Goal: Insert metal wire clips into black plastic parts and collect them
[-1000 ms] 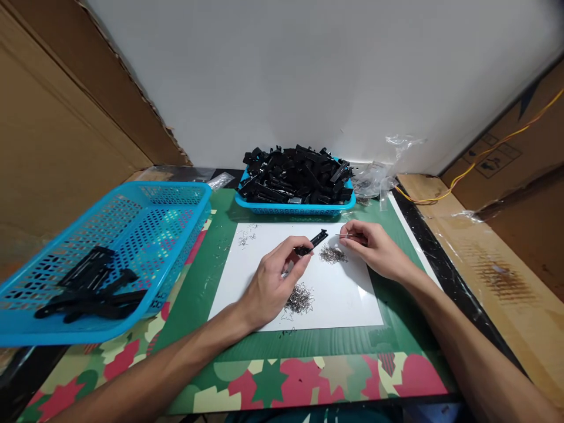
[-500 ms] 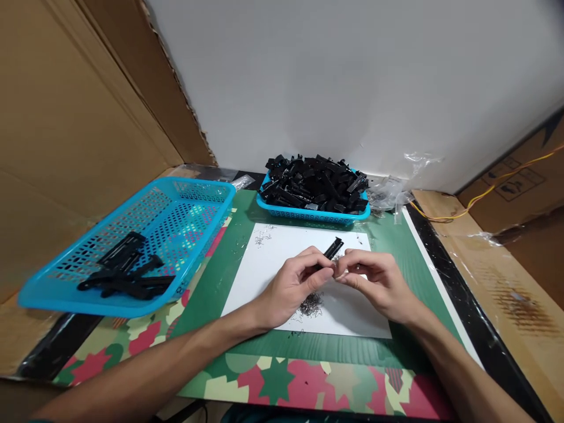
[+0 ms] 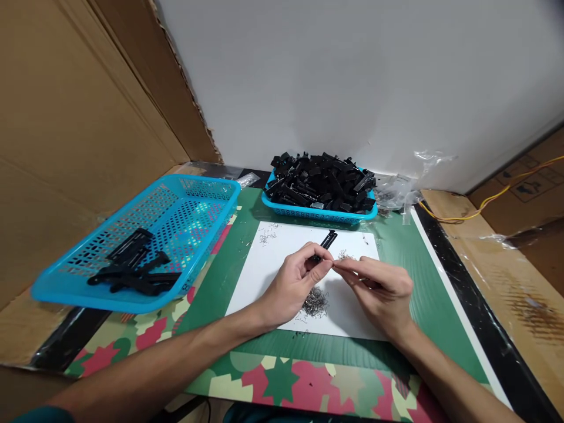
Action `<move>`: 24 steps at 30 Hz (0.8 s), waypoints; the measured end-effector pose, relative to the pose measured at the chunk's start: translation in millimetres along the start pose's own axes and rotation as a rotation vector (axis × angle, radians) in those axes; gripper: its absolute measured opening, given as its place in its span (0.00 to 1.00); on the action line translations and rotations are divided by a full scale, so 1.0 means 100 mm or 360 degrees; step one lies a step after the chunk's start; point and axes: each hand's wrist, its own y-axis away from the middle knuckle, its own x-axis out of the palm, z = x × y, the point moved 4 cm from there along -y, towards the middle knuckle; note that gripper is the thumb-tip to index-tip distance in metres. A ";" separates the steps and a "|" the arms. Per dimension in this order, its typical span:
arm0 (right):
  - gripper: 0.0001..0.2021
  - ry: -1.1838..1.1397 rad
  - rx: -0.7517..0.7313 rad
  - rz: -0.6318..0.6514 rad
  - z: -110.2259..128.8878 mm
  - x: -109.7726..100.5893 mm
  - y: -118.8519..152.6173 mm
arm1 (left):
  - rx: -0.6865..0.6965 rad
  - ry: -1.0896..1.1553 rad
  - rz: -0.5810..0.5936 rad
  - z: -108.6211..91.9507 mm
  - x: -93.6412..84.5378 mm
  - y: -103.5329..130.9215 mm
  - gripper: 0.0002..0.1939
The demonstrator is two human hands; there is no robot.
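Over a white sheet (image 3: pixel 259 276), my left hand (image 3: pixel 293 285) is closed round a narrow black plastic part (image 3: pixel 328 239), whose far end sticks out beyond the fingers. My right hand (image 3: pixel 381 291) is pinched, its fingertips meeting those of my left hand at the part's near end. Whatever lies in that pinch is too small to make out. Below and between the hands is a pile of small thin metal pieces (image 3: pixel 315 301). Another small cluster (image 3: pixel 345 255) lies just behind my right fingers, and a few more pieces (image 3: pixel 267 236) are scattered at the sheet's back left corner.
At the left stands a large blue basket (image 3: pixel 194 282) with several black parts (image 3: pixel 132 264) in it. A smaller blue basket (image 3: pixel 317 212), heaped with black parts, is at the back. Clear plastic (image 3: pixel 394 192) and a yellow cable (image 3: pixel 484 201) lie at the back right. Cardboard (image 3: pixel 70 106) rises at the left.
My right hand has turned, and its fingers now reach straighter toward my left fingertips. The black part has shifted slightly in my left hand. The whole view has moved a little.
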 end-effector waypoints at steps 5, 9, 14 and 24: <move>0.10 0.0189 -0.0021 0.0010 0.03 0.02 0.02 | 0.0031 -0.0098 -0.0091 0.02 -0.03 0.01 0.14; 0.09 0.0171 0.0362 0.0083 -0.02 0.03 0.01 | 0.0111 -0.0230 -0.0166 0.02 -0.05 0.02 0.14; 0.09 -0.0105 0.0719 0.0098 -0.06 0.06 0.02 | 0.0211 -0.0430 -0.0187 -0.02 -0.05 0.02 0.12; 0.13 -0.0585 0.1080 0.0013 -0.25 0.17 0.14 | 0.0196 -0.0550 -0.0129 -0.04 -0.06 0.04 0.12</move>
